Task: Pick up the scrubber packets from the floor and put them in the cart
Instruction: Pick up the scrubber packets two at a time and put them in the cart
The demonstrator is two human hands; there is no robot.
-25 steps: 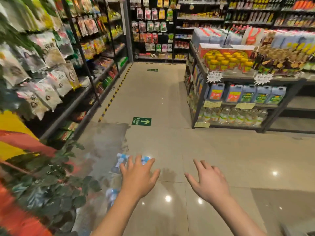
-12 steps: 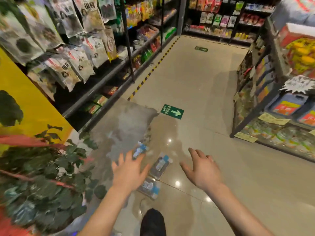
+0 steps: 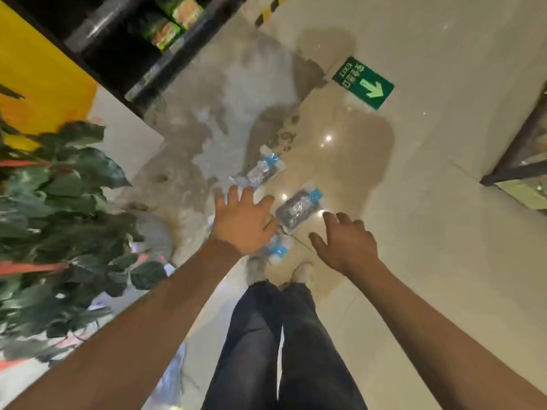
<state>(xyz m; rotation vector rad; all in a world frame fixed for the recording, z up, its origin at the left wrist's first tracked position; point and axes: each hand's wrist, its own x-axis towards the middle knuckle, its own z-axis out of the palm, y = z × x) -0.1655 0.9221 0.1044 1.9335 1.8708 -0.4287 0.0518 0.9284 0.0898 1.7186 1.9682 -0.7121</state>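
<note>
Three clear scrubber packets with blue labels lie on the shiny floor in front of my feet. The far packet [image 3: 260,170] lies just beyond my left hand's fingertips. The middle packet [image 3: 299,209] lies between my two hands. The near packet [image 3: 276,247] is partly hidden under my left hand [image 3: 244,221], which hovers with its fingers spread and holds nothing. My right hand [image 3: 344,241] hangs to the right of the packets, fingers loosely bent and empty. No cart shows in view.
A leafy plant [image 3: 59,217] crowds the left side. A dark shelf base [image 3: 142,63] runs along the upper left, with a yellow panel [image 3: 38,72] beside it. A green arrow sign [image 3: 362,82] is stuck on the floor. Another shelf corner [image 3: 515,161] stands at the right. My legs [image 3: 284,344] fill the bottom.
My view has tipped down towards the floor and closer to the packets. Both hands have lowered towards them; my legs and shoes have come into view.
</note>
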